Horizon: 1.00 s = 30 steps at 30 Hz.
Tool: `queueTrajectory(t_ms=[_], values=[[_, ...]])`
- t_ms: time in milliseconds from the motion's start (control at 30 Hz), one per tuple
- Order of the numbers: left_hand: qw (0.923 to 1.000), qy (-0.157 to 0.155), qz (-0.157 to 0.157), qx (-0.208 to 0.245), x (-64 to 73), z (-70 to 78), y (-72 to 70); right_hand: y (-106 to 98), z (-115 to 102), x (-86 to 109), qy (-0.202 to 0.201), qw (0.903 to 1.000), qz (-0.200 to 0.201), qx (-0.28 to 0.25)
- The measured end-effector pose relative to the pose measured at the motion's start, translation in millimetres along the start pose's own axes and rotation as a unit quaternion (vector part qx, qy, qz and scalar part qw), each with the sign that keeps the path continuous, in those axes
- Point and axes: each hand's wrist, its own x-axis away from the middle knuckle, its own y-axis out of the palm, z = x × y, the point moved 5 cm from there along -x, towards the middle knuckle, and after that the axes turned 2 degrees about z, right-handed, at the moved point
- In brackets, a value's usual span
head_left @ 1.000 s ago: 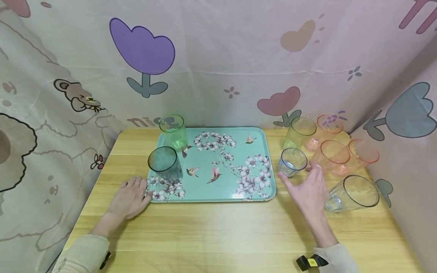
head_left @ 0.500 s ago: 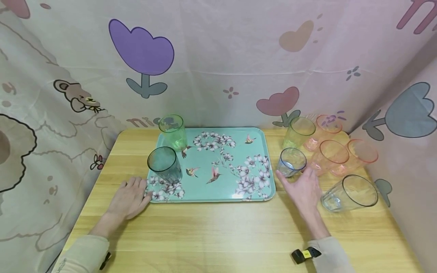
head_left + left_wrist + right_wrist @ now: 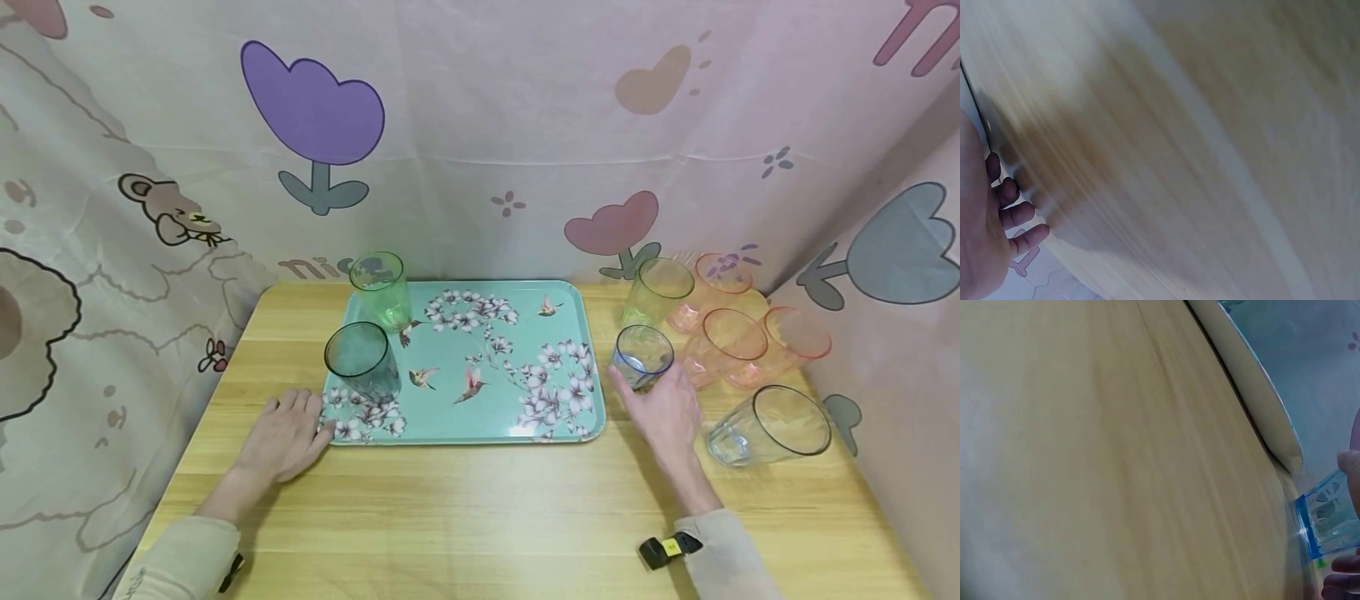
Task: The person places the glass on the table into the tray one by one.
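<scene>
My right hand [image 3: 666, 412] holds a small clear glass [image 3: 642, 352] with a blue rim, thumb on its left side and fingers on its right. In the right wrist view the thumb [image 3: 1349, 464] lies against the glass's wall, and its bluish base [image 3: 1307, 526] shows near the table. My left hand [image 3: 283, 437] rests palm down on the table, thumb against the front left corner of a turquoise floral tray [image 3: 450, 423]. Its fingers are relaxed in the left wrist view. A green glass [image 3: 382, 293] and a dark grey glass [image 3: 364, 363] stand on the tray's left side.
Right of the tray stand a yellow-green glass [image 3: 656, 292], several orange-pink glasses [image 3: 726, 342] and a large clear glass [image 3: 772, 427] with a dark rim. A printed curtain [image 3: 480, 108] hangs behind and beside the wooden table [image 3: 480, 517].
My right hand has moved slightly left and forward, and its fingers have closed round the small blue-rimmed glass. The left hand and the other glasses stay in place.
</scene>
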Motion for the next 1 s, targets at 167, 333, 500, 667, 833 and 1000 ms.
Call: queueTrajectory(t_ms=[167, 333, 500, 667, 833, 1000], values=[[1.0, 0.0, 0.0, -0.001, 0.4, 0.5, -0.5, -0.2, -0.6, 0.0, -0.014, 0.9998, 0.011, 0.007], [1.0, 0.001, 0.002, -0.002, 0.7, 0.8, -0.9, -1.4, -4.6, 2.2, -0.045, 0.9987, 0.011, 0.02], [1.0, 0.002, 0.004, -0.004, 1.1, 0.9, -0.1, -2.8, -9.8, 3.6, -0.082, 0.9962, 0.012, 0.026], [1.0, 0.001, 0.004, -0.004, 1.2, 1.0, -0.4, -4.9, -13.1, 3.6, -0.118, 0.9923, 0.011, 0.035], [1.0, -0.002, -0.001, -0.003, 1.1, 0.8, -0.4, -9.5, -20.0, 3.3, -0.184, 0.9813, 0.01, 0.055], [1.0, -0.001, -0.001, -0.003, 0.5, 0.6, -0.7, -15.6, -28.4, 3.9, -0.257, 0.9621, 0.033, 0.084]])
